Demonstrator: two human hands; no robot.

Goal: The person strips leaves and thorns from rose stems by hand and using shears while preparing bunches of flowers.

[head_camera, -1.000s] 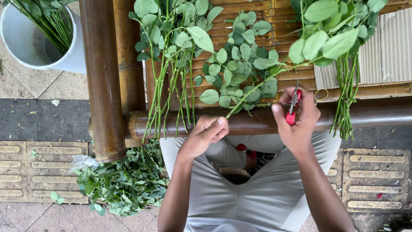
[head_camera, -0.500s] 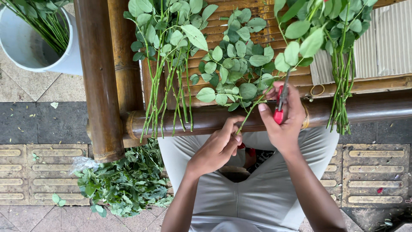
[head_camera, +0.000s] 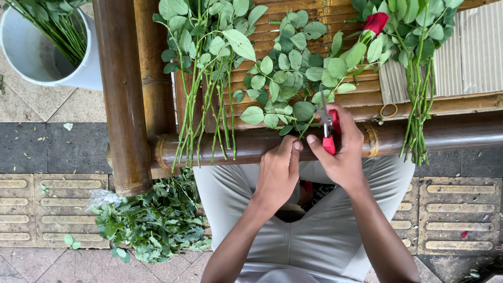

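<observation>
Slatted bamboo bench [head_camera: 293, 107], rose stems [head_camera: 204, 94] laid above the left hand [head_camera: 277, 175], corrugated card [head_camera: 471, 52] up-right of the right hand [head_camera: 340, 152].

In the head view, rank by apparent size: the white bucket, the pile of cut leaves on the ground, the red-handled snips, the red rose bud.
1. Pile of cut leaves
2. White bucket, partly cropped, so unsure against the pile
3. Red-handled snips
4. Red rose bud, close to the snips

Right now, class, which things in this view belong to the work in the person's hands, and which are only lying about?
In the work:
- left hand at the stem's lower end
- right hand gripping the red-handled shears
- leafy rose stem with a red bud, lying on the bamboo bench

Lying about:
- white bucket holding stems
- heap of leaves on the pavement
- other stem bundles
</observation>
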